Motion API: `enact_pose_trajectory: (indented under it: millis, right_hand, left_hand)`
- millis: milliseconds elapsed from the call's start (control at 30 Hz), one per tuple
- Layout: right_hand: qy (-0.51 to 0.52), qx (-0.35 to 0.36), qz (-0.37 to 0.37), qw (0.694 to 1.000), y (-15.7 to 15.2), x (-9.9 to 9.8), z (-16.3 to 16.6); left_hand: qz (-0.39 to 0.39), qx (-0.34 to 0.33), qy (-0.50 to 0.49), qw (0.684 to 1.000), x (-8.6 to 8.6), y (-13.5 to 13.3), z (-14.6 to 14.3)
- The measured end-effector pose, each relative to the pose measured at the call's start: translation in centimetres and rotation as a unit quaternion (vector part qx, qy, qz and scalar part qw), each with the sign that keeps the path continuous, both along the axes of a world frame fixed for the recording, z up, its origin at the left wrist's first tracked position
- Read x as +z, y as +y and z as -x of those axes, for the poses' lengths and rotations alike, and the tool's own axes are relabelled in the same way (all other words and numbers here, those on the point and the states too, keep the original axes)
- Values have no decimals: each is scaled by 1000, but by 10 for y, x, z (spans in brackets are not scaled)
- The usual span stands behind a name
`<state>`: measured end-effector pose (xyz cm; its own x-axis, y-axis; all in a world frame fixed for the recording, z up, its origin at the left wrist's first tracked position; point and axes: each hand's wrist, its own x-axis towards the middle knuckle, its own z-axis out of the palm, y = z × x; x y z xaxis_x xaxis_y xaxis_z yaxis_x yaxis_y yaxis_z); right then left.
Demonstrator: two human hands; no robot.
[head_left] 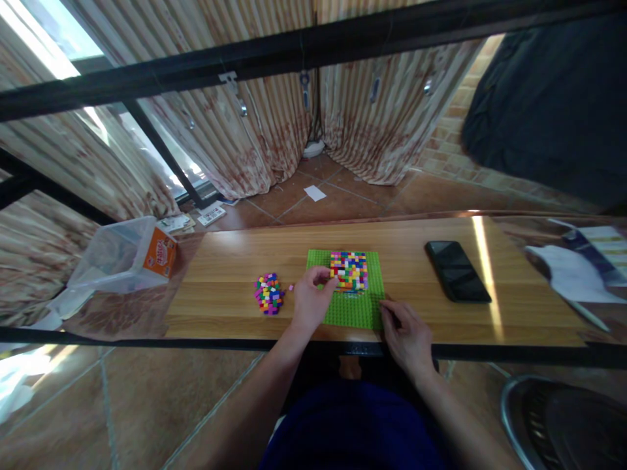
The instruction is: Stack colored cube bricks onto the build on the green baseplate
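A green studded baseplate (pixel 356 318) lies on the wooden table in front of me. On its upper part stands a block of many-coloured toy bricks (pixel 350 269). My left hand (pixel 312 295) is at the block's left side, thumb and fingers curled together by its edge; whatever is between the fingertips is too small to make out. My right hand (pixel 405 331) rests at the baseplate's lower right, its fingers pinched on the right edge. Left of my left hand lies a pile of loose bricks (pixel 269 294), with a single pink brick (pixel 290 287) between the pile and that hand.
A black phone (pixel 458 271) lies on the right of the table (pixel 225 261). A clear plastic box (pixel 122 254) with an orange label stands beyond the left end. Papers (pixel 573 271) lie at the right. A dark metal bar (pixel 294 49) crosses the view beyond the table.
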<state>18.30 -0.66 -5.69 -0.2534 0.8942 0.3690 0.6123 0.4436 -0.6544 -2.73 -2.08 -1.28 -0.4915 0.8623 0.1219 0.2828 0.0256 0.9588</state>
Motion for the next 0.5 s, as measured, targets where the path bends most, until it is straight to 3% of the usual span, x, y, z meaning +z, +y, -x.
enact_pose_trajectory:
  millis: [267, 500]
  right_hand:
    - [-10, -3, 1, 1000, 0, -1, 0]
    - [-14, 0, -28, 1000, 1, -4, 0]
  left_hand:
    - [12, 2, 13, 1000, 1, 7, 9]
    - [28, 6, -36, 999, -2, 21, 9]
